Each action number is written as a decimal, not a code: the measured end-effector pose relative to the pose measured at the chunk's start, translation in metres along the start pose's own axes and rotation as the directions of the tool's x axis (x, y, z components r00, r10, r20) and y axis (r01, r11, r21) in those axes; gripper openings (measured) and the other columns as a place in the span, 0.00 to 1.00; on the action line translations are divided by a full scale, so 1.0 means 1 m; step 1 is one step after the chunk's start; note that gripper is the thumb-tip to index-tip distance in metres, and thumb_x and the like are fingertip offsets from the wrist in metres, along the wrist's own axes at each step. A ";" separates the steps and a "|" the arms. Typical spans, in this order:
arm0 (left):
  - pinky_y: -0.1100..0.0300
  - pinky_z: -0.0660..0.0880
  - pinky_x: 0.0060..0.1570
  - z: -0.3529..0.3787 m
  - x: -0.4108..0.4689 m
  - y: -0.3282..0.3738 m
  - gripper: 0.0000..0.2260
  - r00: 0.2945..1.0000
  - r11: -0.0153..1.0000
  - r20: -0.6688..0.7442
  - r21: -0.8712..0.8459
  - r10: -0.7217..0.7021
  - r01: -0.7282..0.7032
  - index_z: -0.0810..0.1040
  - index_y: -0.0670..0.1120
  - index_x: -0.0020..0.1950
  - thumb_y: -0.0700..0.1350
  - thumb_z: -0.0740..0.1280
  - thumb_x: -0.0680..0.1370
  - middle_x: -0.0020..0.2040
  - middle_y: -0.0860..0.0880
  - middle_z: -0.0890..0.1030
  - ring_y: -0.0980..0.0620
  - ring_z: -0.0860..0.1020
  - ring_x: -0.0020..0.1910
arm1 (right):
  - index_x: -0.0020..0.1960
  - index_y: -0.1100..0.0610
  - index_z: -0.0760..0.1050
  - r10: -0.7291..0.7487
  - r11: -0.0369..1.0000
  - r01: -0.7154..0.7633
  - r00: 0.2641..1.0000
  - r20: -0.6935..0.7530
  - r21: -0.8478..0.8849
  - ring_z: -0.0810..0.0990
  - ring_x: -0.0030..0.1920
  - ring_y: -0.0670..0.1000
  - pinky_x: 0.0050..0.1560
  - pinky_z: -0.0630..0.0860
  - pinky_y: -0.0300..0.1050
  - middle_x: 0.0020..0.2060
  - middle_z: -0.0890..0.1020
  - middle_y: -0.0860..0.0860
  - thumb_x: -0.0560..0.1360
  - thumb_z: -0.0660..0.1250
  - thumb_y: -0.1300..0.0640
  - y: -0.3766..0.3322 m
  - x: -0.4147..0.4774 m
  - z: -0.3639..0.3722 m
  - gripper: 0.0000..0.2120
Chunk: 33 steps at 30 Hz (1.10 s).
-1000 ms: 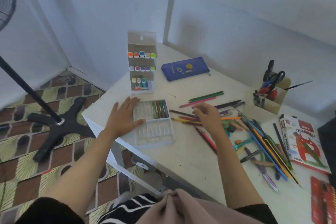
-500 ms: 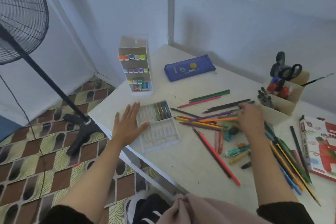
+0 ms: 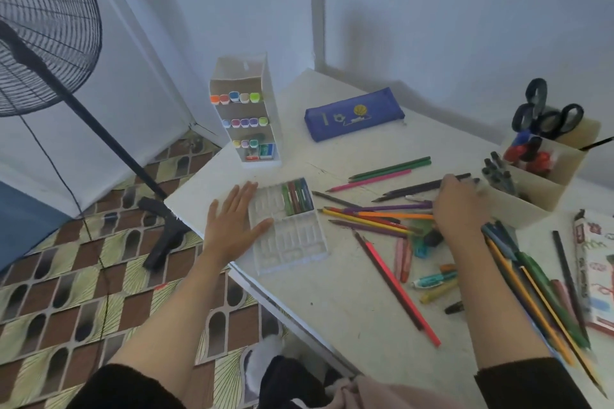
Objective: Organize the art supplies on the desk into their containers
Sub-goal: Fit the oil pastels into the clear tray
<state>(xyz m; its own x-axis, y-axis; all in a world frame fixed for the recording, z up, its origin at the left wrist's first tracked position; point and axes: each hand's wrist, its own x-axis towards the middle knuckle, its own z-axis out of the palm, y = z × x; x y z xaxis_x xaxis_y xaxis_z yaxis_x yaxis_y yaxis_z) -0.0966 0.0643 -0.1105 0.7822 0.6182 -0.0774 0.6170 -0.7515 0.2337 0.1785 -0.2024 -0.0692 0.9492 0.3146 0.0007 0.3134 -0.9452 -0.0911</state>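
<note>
My left hand (image 3: 232,226) lies flat on the desk, its fingers and thumb against the left side of a white plastic crayon tray (image 3: 289,242). Several crayons (image 3: 297,196) fill the tray's far right slots. My right hand (image 3: 458,206) reaches palm down over a scatter of coloured pencils (image 3: 368,217), its blurred fingertips at two dark pencils (image 3: 418,188) by the beige organizer box (image 3: 528,199). I see nothing held in it. Loose crayons (image 3: 402,256) lie just left of my right forearm. More pencils (image 3: 538,289) lie in a bundle on its right.
A white marker stand (image 3: 246,116) and a blue pencil case (image 3: 354,116) sit at the back. Scissors (image 3: 545,113) stand in the organizer. An oil pastel box (image 3: 594,269) lies at the right edge. A standing fan (image 3: 43,30) is on the floor left of the desk corner.
My right hand has moved from the pencils beside the tray to the right and away, up to the organizer box. My left hand has stayed at the tray. The camera has tilted up.
</note>
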 end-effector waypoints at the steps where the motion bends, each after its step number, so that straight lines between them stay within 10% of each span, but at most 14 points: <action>1: 0.45 0.44 0.74 0.000 0.000 0.000 0.41 1.000 1.000 -0.003 -0.005 -0.001 0.001 0.44 0.56 0.78 0.74 0.41 0.68 0.78 0.58 0.47 0.56 0.45 0.76 | 0.57 0.63 0.72 0.012 1.000 -0.012 1.000 0.004 0.018 0.75 0.49 0.62 0.41 0.65 0.48 0.56 0.74 0.66 0.77 0.56 0.66 -0.001 0.001 0.000 0.11; 14: 0.45 0.44 0.74 0.000 0.000 0.000 0.42 1.000 1.000 -0.007 -0.010 -0.007 0.007 0.45 0.56 0.78 0.74 0.42 0.68 0.78 0.59 0.48 0.58 0.44 0.76 | 0.52 0.67 0.74 0.065 0.986 -0.053 0.995 -0.070 0.156 0.78 0.49 0.61 0.40 0.69 0.46 0.52 0.77 0.64 0.79 0.58 0.61 -0.006 0.003 0.001 0.10; 20: 0.45 0.43 0.74 -0.001 0.001 0.001 0.42 1.000 1.000 0.001 -0.016 -0.003 0.003 0.45 0.56 0.78 0.74 0.41 0.67 0.78 0.58 0.48 0.57 0.45 0.76 | 0.55 0.63 0.78 -0.135 0.857 0.221 0.968 -0.212 0.465 0.76 0.44 0.52 0.45 0.68 0.39 0.48 0.80 0.58 0.77 0.64 0.61 -0.027 -0.031 -0.015 0.10; 28: 0.46 0.42 0.74 -0.002 0.002 0.000 0.43 1.000 1.000 0.031 -0.007 -0.005 0.005 0.43 0.56 0.78 0.75 0.40 0.66 0.77 0.59 0.45 0.58 0.43 0.76 | 0.49 0.63 0.81 -0.682 0.396 0.748 0.628 -0.374 0.533 0.81 0.36 0.52 0.43 0.77 0.38 0.40 0.82 0.57 0.71 0.71 0.66 -0.129 -0.093 0.014 0.08; 33: 0.46 0.42 0.74 -0.002 0.003 -0.002 0.43 0.999 1.000 0.049 -0.007 -0.004 0.004 0.42 0.56 0.77 0.75 0.40 0.66 0.77 0.59 0.44 0.59 0.42 0.76 | 0.37 0.60 0.80 -0.815 0.397 0.869 0.482 -0.322 0.296 0.78 0.31 0.48 0.29 0.74 0.36 0.31 0.79 0.52 0.57 0.80 0.67 -0.177 -0.097 0.037 0.12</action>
<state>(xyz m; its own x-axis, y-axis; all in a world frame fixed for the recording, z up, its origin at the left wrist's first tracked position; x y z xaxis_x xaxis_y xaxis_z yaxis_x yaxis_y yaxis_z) -0.0959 0.0680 -0.1088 0.7832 0.6090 -0.1253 0.6196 -0.7475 0.2397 0.0296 -0.0630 -0.0897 0.2115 0.8938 0.3955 0.9409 -0.0767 -0.3300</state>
